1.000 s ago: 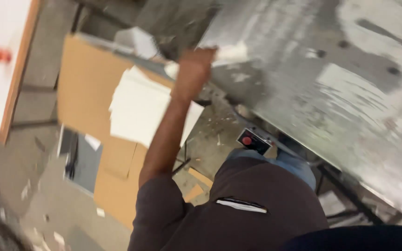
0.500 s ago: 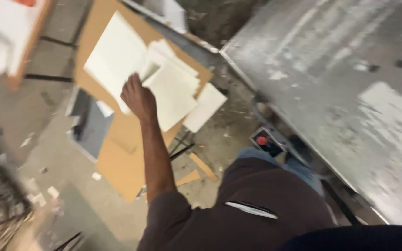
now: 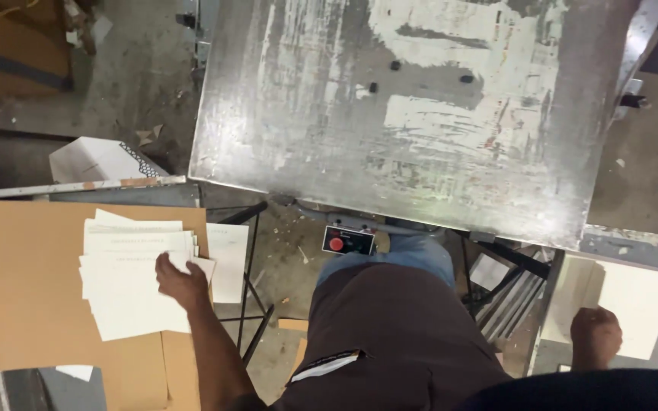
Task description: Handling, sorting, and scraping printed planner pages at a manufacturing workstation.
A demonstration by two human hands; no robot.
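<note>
From my remote seat, my left hand point(image 3: 180, 281) lies spread, palm down, on a loose stack of white sheets point(image 3: 135, 281), pressing the top one without closing around anything. How many sheets the stack holds I cannot tell; several corners fan out above and to the left of the hand. The stack rests on a brown cardboard board point(image 3: 24, 289), which runs well out to the left of the hand and ends at a straight edge just to its right, where one separate white sheet point(image 3: 228, 259) overhangs. Above the hand, a white box point(image 3: 97, 160) sits behind a thin metal rail point(image 3: 78, 186). To the right of the hand, black frame legs point(image 3: 249, 293) cross a gap of littered floor. Above that, a worn metal table point(image 3: 405, 114) spreads wide, its front edge carrying one control box with a red button point(image 3: 346, 241). Far right, my right hand point(image 3: 595, 335) is curled into a loose fist against one white board point(image 3: 634, 304); whether it grips I cannot tell.
</note>
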